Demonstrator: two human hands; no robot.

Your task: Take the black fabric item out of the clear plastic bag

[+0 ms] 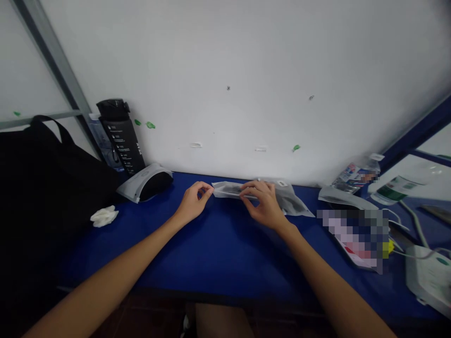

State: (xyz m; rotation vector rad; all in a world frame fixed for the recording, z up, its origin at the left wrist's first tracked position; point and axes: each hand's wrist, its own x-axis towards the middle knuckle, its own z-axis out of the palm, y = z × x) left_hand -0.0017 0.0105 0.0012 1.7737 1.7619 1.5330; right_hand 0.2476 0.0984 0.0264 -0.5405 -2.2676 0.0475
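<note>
My left hand [194,203] pinches the left end of a translucent plastic pouch [227,189] between thumb and fingertips. My right hand [264,204] lies over the pouch's middle, its fingers gripping the pouch from above. A dark, long object shows through the plastic between my hands. To the right of my right hand, a wider part of grey translucent plastic [291,199] spreads on the table, and it seems to belong to the same pouch.
The blue table [211,263] meets a white wall behind. A black bag [52,178], black bottle [122,136], dark item in grey plastic [146,183] and white tissue [104,216] lie left. A plastic bottle [355,176], blurred packet [352,237] and white power strip [428,274] lie right.
</note>
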